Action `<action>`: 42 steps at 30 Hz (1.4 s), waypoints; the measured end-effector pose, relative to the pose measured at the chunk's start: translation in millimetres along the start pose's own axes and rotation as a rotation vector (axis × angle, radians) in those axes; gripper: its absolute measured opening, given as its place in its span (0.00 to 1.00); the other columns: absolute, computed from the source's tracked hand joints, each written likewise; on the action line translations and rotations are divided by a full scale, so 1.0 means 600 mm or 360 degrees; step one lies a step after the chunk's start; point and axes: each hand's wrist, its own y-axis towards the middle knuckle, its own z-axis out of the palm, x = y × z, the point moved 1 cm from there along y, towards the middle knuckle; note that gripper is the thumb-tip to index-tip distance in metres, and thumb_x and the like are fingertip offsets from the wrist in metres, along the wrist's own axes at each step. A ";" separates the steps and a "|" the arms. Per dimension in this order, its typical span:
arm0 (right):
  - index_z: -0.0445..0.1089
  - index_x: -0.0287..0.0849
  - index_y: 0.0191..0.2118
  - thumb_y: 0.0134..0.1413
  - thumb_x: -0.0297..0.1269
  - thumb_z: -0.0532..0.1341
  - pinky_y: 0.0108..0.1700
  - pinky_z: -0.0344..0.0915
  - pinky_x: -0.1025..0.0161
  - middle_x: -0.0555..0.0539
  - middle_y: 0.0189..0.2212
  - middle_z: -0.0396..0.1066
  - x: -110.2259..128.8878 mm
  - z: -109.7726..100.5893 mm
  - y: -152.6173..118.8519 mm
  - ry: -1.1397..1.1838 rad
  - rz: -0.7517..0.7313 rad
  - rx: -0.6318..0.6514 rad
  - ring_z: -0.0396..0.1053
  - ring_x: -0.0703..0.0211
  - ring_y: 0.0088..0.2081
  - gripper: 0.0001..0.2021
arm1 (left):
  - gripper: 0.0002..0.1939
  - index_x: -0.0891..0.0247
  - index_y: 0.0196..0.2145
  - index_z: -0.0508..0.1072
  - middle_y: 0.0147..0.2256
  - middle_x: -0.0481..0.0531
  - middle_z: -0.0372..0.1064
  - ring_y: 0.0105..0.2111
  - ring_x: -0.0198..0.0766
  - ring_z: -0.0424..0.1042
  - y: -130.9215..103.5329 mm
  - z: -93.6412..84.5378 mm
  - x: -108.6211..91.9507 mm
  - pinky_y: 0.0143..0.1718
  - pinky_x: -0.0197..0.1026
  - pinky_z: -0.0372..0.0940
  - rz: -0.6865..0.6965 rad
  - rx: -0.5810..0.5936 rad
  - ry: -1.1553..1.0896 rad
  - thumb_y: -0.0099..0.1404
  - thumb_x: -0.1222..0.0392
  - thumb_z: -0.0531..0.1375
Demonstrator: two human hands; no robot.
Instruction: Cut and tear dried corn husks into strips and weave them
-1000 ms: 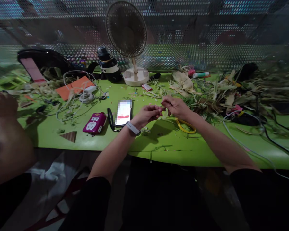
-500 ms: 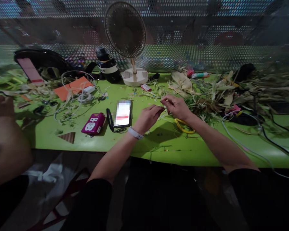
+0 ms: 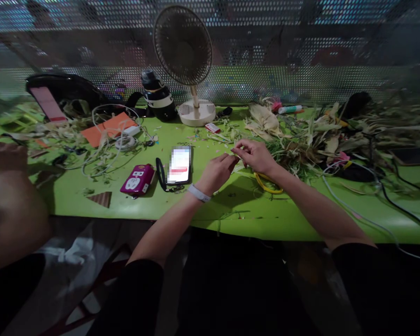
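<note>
My left hand [image 3: 219, 171], with a pale band on its wrist, is closed over the green table [image 3: 182, 207], its fingertips pinched together. Facing it, my right hand [image 3: 254, 155] is closed too, thumb against fingers. The fingertips of both hands nearly meet, and whatever lies between them is too small to make out. Under my right wrist is a yellow ring [image 3: 268, 184]. Just beyond my right hand lies a heap of dry husks and green strips [image 3: 301, 151]. A lit phone [image 3: 179, 165] rests left of my left hand.
A magenta case [image 3: 137, 179] lies left of the phone. Behind stand a fan [image 3: 197, 112] and a black bottle [image 3: 160, 100]. Orange paper [image 3: 108, 128] and white cables [image 3: 125, 142] lie at the left. Another person's hand [image 3: 7, 156] is at the far left; cords cross the right side.
My hands have barely moved and stay pinched close together. The view has shifted slightly, and the other person's hand at the left shows a little more.
</note>
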 end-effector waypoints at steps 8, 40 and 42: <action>0.70 0.41 0.33 0.60 0.54 0.56 0.28 0.52 0.65 0.53 0.19 0.62 -0.009 0.011 0.004 -0.0131 -0.0247 0.0066 0.57 0.65 0.22 0.19 | 0.08 0.70 0.28 0.73 0.23 0.48 0.70 0.18 0.22 0.62 0.005 0.001 0.013 0.21 0.27 0.55 -0.1279 0.0745 -0.1825 0.52 0.67 0.69; 0.69 0.39 0.31 0.47 0.38 0.65 0.19 0.54 0.70 0.52 0.23 0.70 0.001 -0.004 -0.007 0.0921 0.0622 0.0632 0.59 0.72 0.17 0.08 | 0.04 0.69 0.31 0.75 0.23 0.45 0.68 0.16 0.19 0.59 0.015 0.000 0.019 0.19 0.24 0.53 -0.1220 -0.0037 -0.2201 0.57 0.69 0.66; 0.69 0.38 0.31 0.49 0.43 0.66 0.21 0.55 0.69 0.51 0.25 0.71 -0.002 -0.014 -0.004 0.0814 0.0525 0.0594 0.60 0.71 0.19 0.12 | 0.05 0.69 0.32 0.75 0.23 0.45 0.68 0.16 0.19 0.58 0.016 0.000 0.022 0.19 0.24 0.53 -0.1224 -0.0064 -0.2188 0.57 0.68 0.67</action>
